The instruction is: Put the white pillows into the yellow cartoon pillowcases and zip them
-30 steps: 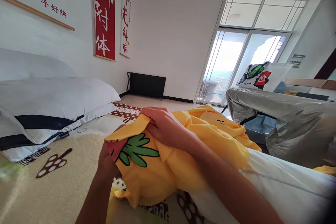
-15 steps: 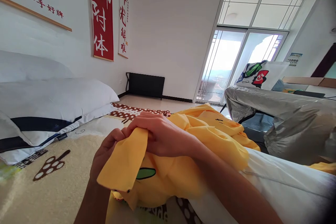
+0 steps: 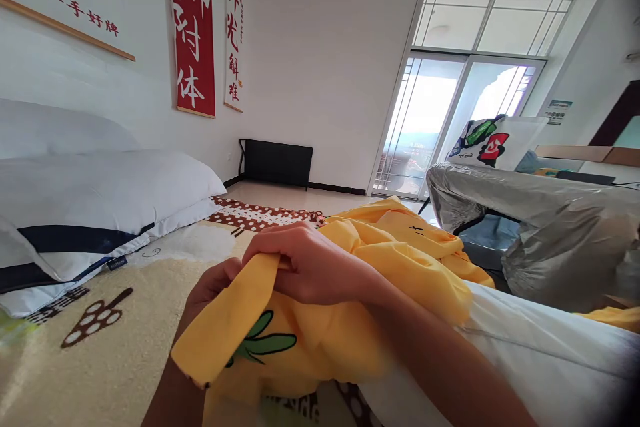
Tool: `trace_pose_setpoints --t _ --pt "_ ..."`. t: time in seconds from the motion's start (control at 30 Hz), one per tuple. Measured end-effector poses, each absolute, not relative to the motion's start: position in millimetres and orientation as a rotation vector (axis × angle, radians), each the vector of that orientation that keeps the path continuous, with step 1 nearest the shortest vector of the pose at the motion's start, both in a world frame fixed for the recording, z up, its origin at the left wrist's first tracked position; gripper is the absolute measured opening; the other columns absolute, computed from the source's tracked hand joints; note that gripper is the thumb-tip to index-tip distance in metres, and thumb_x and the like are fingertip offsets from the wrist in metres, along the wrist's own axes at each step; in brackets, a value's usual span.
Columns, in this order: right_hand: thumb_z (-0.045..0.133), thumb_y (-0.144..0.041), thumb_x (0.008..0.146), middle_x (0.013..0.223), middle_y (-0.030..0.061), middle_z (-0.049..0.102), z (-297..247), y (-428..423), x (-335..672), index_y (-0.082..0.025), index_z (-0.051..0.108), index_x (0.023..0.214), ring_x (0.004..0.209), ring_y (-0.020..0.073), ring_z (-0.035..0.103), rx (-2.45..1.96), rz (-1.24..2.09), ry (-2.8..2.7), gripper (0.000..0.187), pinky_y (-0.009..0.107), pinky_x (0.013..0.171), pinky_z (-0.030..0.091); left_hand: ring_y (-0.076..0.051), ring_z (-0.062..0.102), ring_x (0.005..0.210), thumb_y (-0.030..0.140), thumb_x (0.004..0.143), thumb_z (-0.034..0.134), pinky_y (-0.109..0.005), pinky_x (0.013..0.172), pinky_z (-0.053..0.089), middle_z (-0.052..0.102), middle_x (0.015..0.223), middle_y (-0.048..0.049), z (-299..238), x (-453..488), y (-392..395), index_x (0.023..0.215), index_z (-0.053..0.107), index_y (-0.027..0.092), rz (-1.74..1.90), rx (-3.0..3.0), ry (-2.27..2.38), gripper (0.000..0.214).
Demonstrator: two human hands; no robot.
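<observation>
My right hand (image 3: 307, 263) is curled tight, gripping yellow leaf-print cloth (image 3: 330, 340), lower centre of frame; left hand (image 3: 210, 287) half-hidden, can't tell its grip. Too loose a pinch and that dangling flap (image 3: 227, 327) could slip.

Daylight comes through glazed sliding doors (image 3: 435, 103) at far right, beneath a transom window (image 3: 450, 20). The far wall (image 3: 330, 80) is white, with a dark baseboard (image 3: 340, 189) above a pale floor (image 3: 295, 199). A red calligraphy scroll (image 3: 193, 33) hangs on the left wall (image 3: 145, 93), above white pillows (image 3: 110, 180). Silvery sheeting (image 3: 525, 197) drapes furniture at right.
</observation>
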State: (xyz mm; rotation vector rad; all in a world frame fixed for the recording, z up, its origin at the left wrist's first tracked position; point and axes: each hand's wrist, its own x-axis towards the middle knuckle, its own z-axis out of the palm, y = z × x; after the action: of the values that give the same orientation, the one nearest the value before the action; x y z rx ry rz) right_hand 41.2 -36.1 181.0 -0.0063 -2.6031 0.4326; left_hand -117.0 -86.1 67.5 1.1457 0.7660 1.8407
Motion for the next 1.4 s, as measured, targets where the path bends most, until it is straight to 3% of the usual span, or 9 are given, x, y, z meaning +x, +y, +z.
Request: trace_pose_setpoints --t 0.17,0.33,0.53,0.7,0.87,0.97,1.07,1.2,1.4 --pt "0.054 -0.014 0.082 0.076 -0.0022 0.061 180 -36 40 -0.018 0.058 0.08 0.069 0.0091 0.051 -0.102 0.386 -2.591 0.006 0.021 0.068 0.038 -0.012 0.05 0.058 0.037 0.057 0.083 -0.019 0.05 0.038 0.059 0.062 -0.0013 87 -109 -94 0.061 0.066 0.015 1.845 1.286 0.747 0.028" --pt "0.056 -0.016 0.082 0.081 -0.0012 0.064 180 -37 40 -0.018 0.059 0.084 0.073 0.0102 0.054 -0.121 0.413 -2.569 0.004 0.022 0.07 0.04 -0.014 0.05 0.064 0.047 0.069 0.075 -0.021 0.055 0.039 0.057 0.068 -0.0013 89 -115 -91 0.073 0.068 0.019 2.06 1.556 0.733 0.029" --pt "0.054 -0.014 0.082 0.073 -0.0024 0.059 177 -36 37 -0.018 0.057 0.078 0.068 0.0091 0.05 -0.122 0.326 -2.506 0.007 0.021 0.067 0.039 -0.016 0.052 0.066 0.043 0.083 0.061 -0.024 0.058 0.043 0.058 0.072 -0.005 83 -143 -91 0.074 0.062 0.018 1.731 2.024 0.925 0.026" --pt "0.055 -0.011 0.077 0.071 -0.0026 0.056 173 -32 34 -0.018 0.056 0.074 0.066 0.0083 0.048 -0.13 0.274 -2.394 0.007 0.019 0.064 0.037 -0.013 0.051 0.062 0.033 0.065 0.078 -0.02 0.051 0.04 0.057 0.071 0.0006 86 -134 -100 0.079 0.062 0.021 2.159 1.555 1.214 0.025" --pt "0.053 -0.01 0.075 0.072 -0.0023 0.057 172 -32 34 -0.018 0.056 0.077 0.065 0.0084 0.048 -0.189 0.292 -2.329 0.009 0.019 0.063 0.037 -0.019 0.061 0.069 0.055 0.083 0.05 -0.025 0.05 0.045 0.067 0.079 -0.0049 93 -118 -116 0.08 0.069 0.021 2.167 1.255 1.143 0.04" --pt "0.052 -0.009 0.074 0.076 -0.0011 0.059 171 -32 34 -0.018 0.057 0.079 0.066 0.0089 0.049 -0.214 0.314 -2.289 0.011 0.02 0.064 0.038 -0.021 0.061 0.076 0.06 0.074 0.056 -0.027 0.06 0.05 0.068 0.089 -0.0047 97 -108 -123 0.092 0.07 0.021 2.201 1.343 1.186 0.045" --pt "0.052 -0.01 0.074 0.078 -0.0002 0.061 170 -32 32 -0.018 0.057 0.08 0.069 0.0097 0.051 -0.237 0.285 -2.287 0.011 0.02 0.066 0.039 -0.015 0.058 0.068 0.044 0.065 0.073 -0.021 0.056 0.047 0.065 0.083 -0.0003 101 -95 -126 0.09 0.067 0.023 2.247 1.311 1.401 0.033" --pt "0.051 -0.009 0.074 0.077 0.0002 0.061 168 -31 32 -0.018 0.058 0.079 0.072 0.0113 0.053 -0.224 0.177 -2.28 0.012 0.022 0.067 0.04 -0.008 0.04 0.043 0.028 0.066 0.07 -0.018 0.038 0.032 0.052 0.057 0.0061 101 -89 -124 0.086 0.065 0.024 2.19 1.144 1.64 0.021" --pt "0.048 -0.008 0.074 0.078 0.0011 0.061 165 -33 32 -0.018 0.058 0.081 0.073 0.0118 0.053 -0.171 0.136 -2.27 0.016 0.022 0.068 0.04 -0.01 0.039 0.045 0.02 0.062 0.069 -0.021 0.041 0.03 0.05 0.053 0.0041 88 -103 -113 0.076 0.07 0.019 2.072 1.265 1.274 0.014"
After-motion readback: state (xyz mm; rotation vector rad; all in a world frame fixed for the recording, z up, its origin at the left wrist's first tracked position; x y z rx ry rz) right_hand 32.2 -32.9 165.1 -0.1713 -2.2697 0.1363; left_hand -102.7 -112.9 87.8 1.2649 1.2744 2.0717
